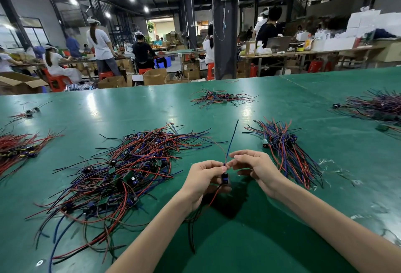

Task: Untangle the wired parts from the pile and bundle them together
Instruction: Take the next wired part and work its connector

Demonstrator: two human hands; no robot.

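Note:
A big tangled pile of wired parts, with red, blue and black wires and small circuit boards, lies on the green table to the left of my hands. My left hand holds one wired part, a small dark component with wires. Its blue and red wires stand up between my hands, and red and black ones hang below. My right hand pinches those upright wires just above the component. A sorted bundle of wired parts lies to the right of my right hand.
More wire heaps lie at the far middle, far right and left edge. A few loose parts sit at the far left. Beyond the table edge are cardboard boxes, red stools and several seated and standing workers.

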